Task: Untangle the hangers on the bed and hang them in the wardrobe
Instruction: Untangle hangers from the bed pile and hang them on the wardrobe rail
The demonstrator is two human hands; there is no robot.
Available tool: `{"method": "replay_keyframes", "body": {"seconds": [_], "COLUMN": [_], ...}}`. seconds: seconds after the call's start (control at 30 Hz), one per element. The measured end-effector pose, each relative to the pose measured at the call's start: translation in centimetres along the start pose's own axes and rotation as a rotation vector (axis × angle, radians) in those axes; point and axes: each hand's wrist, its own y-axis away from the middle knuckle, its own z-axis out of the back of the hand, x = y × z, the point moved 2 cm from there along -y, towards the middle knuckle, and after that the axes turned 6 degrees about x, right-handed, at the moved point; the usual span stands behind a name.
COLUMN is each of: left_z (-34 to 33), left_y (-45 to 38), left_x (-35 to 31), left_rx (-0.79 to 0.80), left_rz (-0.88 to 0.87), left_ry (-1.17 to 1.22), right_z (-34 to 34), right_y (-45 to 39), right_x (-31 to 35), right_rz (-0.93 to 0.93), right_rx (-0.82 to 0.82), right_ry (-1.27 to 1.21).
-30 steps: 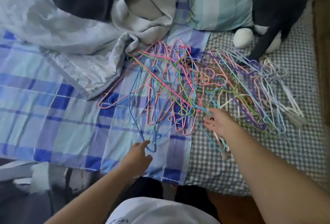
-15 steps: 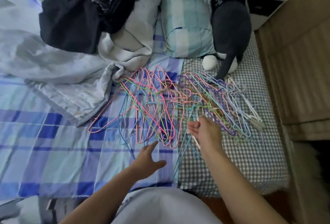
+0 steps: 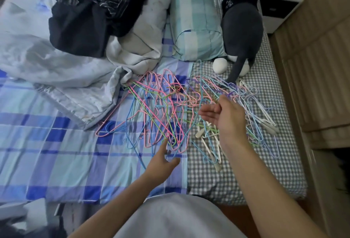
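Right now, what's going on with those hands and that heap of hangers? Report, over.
Left hand open, fingertips at pile's near edge. Right hand open above the hangers, holding nothing. Hangers all tangled on the bed. Plush cat tail lies on pile's far side.

Tangled hangers on bed: too many and too knotted to count; pink, blue, green, purple, white wire mixed, plus at least 2 thicker white plastic ones. 2 hands: left hand, right hand. 1 pillow. 1 plush cat. 1 rumpled duvet. 1 pile of dark clothes. 1 nightstand.
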Motion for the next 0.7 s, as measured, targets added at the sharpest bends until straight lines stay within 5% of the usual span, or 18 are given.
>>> {"method": "replay_keyframes", "body": {"seconds": [0.13, 0.23, 0.3, 0.4, 0.57, 0.63, 0.7], "left_z": [1.3, 2.0, 1.6, -0.6, -2.1, -1.2, 0.5], "left_y": [0.3, 0.6, 0.9, 1.5, 2.4, 1.4, -0.9], "left_x": [1.0, 0.6, -0.7, -2.7, -2.8, 0.1, 4.7], "left_rx": [-0.071, -0.135, -0.145, 0.004, 0.237, 0.246, 0.025], "left_rz": [0.042, 0.076, 0.080, 0.013, -0.276, -0.159, 0.102], "left_ry": [-0.098, 0.087, 0.136, 0.076, -0.056, 0.011, 0.001], "right_z": [-1.9, -2.4, -2.1, -2.6, -1.3, 0.1, 1.1], "right_y": [0.7, 0.8, 1.0, 2.6, 1.6, 0.2, -0.7], "right_x": [0.3, -2.6, -6.6, -12.9, -14.8, -14.0, -13.4], "right_rz": [0.111, 0.131, -0.088, -0.531, -0.494, -0.449, -0.434], "right_rx": [0.217, 0.215, 0.324, 0.479, 0.289, 0.192, 0.136], "right_ry": [0.092, 0.268, 0.461, 0.395, 0.451, 0.487, 0.530]}}
